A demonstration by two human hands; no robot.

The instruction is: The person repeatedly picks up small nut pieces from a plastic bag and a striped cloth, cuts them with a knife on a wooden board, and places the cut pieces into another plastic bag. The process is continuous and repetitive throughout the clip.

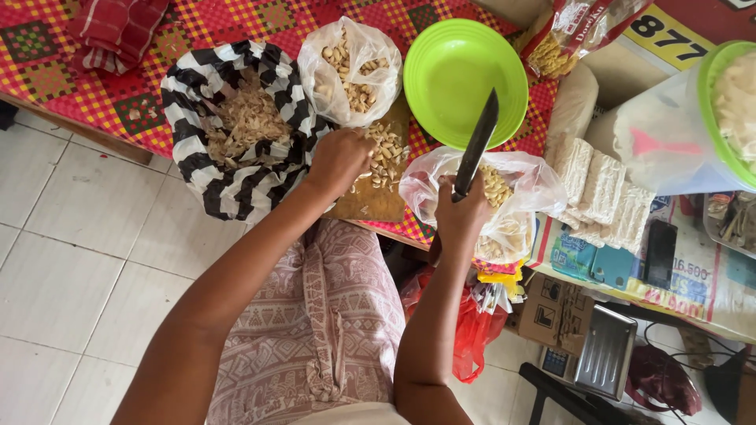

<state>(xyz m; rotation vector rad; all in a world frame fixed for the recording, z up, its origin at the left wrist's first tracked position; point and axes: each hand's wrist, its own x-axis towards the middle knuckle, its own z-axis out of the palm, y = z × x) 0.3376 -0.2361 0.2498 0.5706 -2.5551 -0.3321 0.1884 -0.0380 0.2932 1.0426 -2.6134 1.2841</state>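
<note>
Left hand at the garlic on the cutting board, right hand gripping a knife

From left: a black-and-white striped bag (236, 134) of papery garlic skins sits on the table (71, 79); the left hand (339, 160) rests on the wooden cutting board (378, 197), fingers curled together over peeled garlic cloves (387, 153); beyond lies a green bowl (461, 79); the right hand (461, 211) has its fingers clamped on the knife (477, 142), blade pointing away, above a clear bag of cloves (512, 205)

A red and yellow checked plastic cloth (94, 86) covers the table. On it sit a black-and-white striped plastic bag (197, 169) of pale brown peelings, a bright green round plastic plate (441, 79), and a brown wooden cutting board (374, 203). The long knife blade (476, 145) is dark grey.
</note>
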